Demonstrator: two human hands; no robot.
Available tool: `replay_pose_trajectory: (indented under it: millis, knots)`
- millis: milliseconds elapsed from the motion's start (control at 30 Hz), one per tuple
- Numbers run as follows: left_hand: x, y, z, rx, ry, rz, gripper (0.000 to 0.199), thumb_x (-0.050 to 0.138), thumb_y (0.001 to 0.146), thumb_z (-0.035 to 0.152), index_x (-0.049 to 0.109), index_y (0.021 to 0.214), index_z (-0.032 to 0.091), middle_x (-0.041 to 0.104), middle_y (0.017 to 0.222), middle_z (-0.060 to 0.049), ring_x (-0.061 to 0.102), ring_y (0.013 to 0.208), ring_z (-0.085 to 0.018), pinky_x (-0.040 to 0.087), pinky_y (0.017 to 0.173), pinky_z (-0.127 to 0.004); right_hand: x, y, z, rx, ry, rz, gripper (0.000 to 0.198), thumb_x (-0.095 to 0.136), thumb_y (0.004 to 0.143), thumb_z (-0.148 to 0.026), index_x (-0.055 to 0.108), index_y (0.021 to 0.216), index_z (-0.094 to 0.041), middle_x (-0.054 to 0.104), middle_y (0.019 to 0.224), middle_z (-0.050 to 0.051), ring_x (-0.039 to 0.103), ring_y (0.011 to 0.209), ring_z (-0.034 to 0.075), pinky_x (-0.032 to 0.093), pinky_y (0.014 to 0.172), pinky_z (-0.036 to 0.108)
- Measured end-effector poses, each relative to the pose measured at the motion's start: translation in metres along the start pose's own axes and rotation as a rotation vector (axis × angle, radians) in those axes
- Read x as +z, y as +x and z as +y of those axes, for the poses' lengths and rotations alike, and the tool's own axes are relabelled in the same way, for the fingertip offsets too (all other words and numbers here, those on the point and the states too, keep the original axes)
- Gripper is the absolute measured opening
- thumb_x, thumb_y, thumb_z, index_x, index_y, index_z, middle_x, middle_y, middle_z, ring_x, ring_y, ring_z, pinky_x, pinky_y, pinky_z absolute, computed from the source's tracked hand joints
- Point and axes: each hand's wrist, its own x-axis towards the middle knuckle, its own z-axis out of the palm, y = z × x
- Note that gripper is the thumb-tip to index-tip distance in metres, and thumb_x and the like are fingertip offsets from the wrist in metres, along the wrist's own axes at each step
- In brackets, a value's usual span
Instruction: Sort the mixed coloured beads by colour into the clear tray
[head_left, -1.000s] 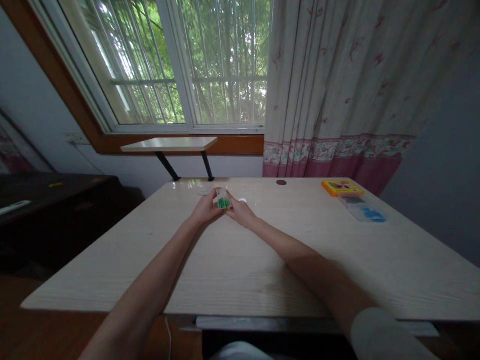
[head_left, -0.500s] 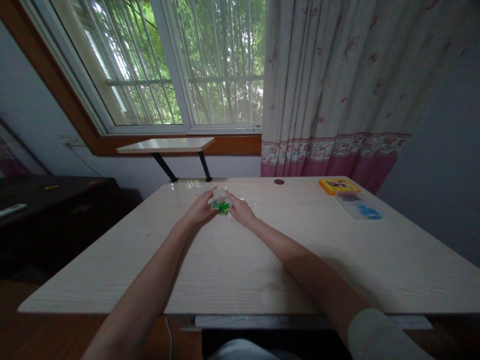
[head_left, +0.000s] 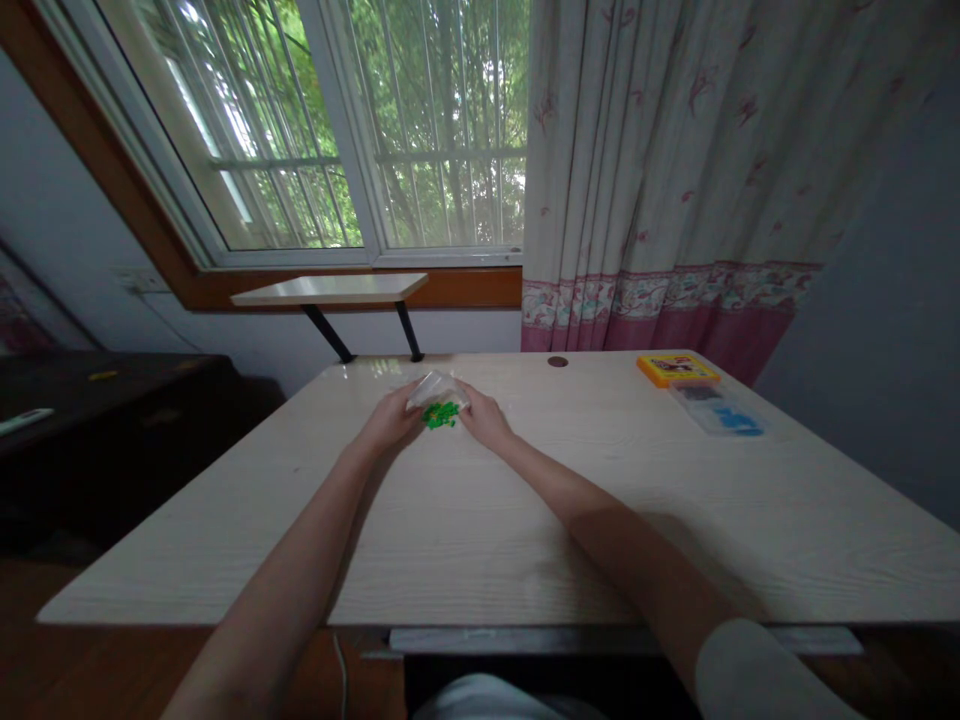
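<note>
Between my two hands is a small clear plastic box (head_left: 438, 385), tilted with its low side toward me. My left hand (head_left: 391, 418) grips its left side and my right hand (head_left: 484, 416) its right side, fingers closed round it. A heap of small bright green pieces (head_left: 440, 416) shows at the near, lower edge of the box. I cannot tell whether they lie on the table or partly inside the box. Their exact kind is too small to make out.
On the right of the pale wooden table (head_left: 465, 530) lie an orange-yellow box (head_left: 679, 370) and a clear case (head_left: 718, 410) with blue and dark pieces. A raised shelf (head_left: 330, 289) stands at the back left, under the window. A dark surface (head_left: 112, 440) adjoins at left.
The clear box has tipped further in my hands. The green pieces have moved down to its near edge and are more spread out and visible. Both hands stay almost in place.
</note>
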Motion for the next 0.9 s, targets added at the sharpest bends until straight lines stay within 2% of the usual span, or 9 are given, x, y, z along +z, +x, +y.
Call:
replay_pose_trajectory:
  millis: [100,167,300,433,500,600,700,800,900]
  knots:
    - [0.000,0.000,0.005,-0.013,-0.025,0.042,0.053,0.050,0.067,0.016,0.046,0.120,0.019,0.056,0.116,-0.008,0.051,0.108,-0.023,0.038,0.094,-0.041,-0.002,-0.001,-0.004,-0.004,-0.037,0.011,0.061,0.042,0.076,-0.010,0.028,0.133,-0.024,0.058,0.112,0.005,0.058,0.090,0.017,0.044,0.081,0.029]
    - [-0.001,0.001,0.013,-0.064,-0.072,0.081,0.060,0.051,0.068,0.016,0.038,0.126,0.021,0.056,0.114,-0.008,0.054,0.103,-0.022,0.042,0.089,-0.041,-0.005,-0.003,-0.008,-0.033,-0.048,0.029,0.060,0.042,0.079,-0.014,0.023,0.135,-0.023,0.055,0.117,0.006,0.056,0.095,0.018,0.044,0.084,0.030]
    - [0.000,0.003,0.034,-0.132,-0.257,0.117,0.072,0.056,0.068,0.021,0.025,0.133,0.023,0.056,0.113,-0.010,0.059,0.093,-0.020,0.048,0.080,-0.037,-0.009,-0.006,-0.012,-0.129,-0.042,0.072,0.054,0.039,0.084,-0.023,0.022,0.135,-0.023,0.048,0.124,0.006,0.050,0.107,0.017,0.042,0.089,0.032]
    - [0.007,0.002,0.049,-0.146,-0.458,0.123,0.083,0.065,0.062,0.025,0.023,0.133,0.022,0.058,0.107,-0.009,0.060,0.088,-0.018,0.049,0.077,-0.034,-0.008,-0.005,-0.011,-0.265,-0.056,0.100,0.055,0.039,0.083,-0.018,0.023,0.135,-0.023,0.040,0.130,0.006,0.040,0.115,0.015,0.038,0.094,0.030]
    - [0.011,0.002,0.050,-0.172,-0.541,0.165,0.077,0.063,0.065,0.029,0.026,0.131,0.022,0.060,0.103,-0.008,0.060,0.086,-0.018,0.050,0.074,-0.032,-0.008,-0.005,-0.011,-0.277,-0.092,0.092,0.059,0.042,0.081,-0.016,0.023,0.136,-0.023,0.039,0.128,0.007,0.040,0.113,0.017,0.038,0.094,0.032]
    - [0.013,0.005,0.046,-0.246,-0.589,0.260,0.062,0.058,0.070,0.034,0.035,0.126,0.020,0.061,0.098,-0.007,0.061,0.085,-0.018,0.052,0.070,-0.031,-0.009,-0.007,-0.014,-0.292,-0.143,0.063,0.061,0.046,0.080,-0.018,0.023,0.136,-0.024,0.040,0.124,0.008,0.041,0.109,0.019,0.037,0.093,0.035]
    - [0.006,0.009,0.036,-0.366,-0.628,0.362,0.054,0.053,0.071,0.035,0.039,0.121,0.020,0.062,0.094,-0.007,0.062,0.080,-0.017,0.053,0.062,-0.029,-0.010,-0.009,-0.016,-0.343,-0.179,0.019,0.057,0.048,0.079,-0.020,0.030,0.133,-0.024,0.039,0.126,0.009,0.038,0.111,0.020,0.035,0.094,0.037]
    - [-0.004,0.010,0.019,-0.507,-0.657,0.486,0.049,0.048,0.074,0.032,0.037,0.120,0.020,0.060,0.092,-0.007,0.063,0.072,-0.014,0.053,0.059,-0.027,-0.011,-0.010,-0.017,-0.325,-0.197,-0.005,0.051,0.049,0.078,-0.018,0.038,0.127,-0.024,0.037,0.127,0.008,0.039,0.109,0.020,0.035,0.093,0.037]
    - [-0.011,0.005,-0.004,-0.654,-0.562,0.579,0.054,0.046,0.076,0.034,0.027,0.124,0.020,0.058,0.093,-0.008,0.062,0.066,-0.014,0.052,0.056,-0.028,-0.009,-0.010,-0.015,-0.279,-0.195,-0.010,0.047,0.049,0.076,-0.015,0.043,0.122,-0.023,0.036,0.127,0.008,0.042,0.106,0.019,0.036,0.091,0.037]
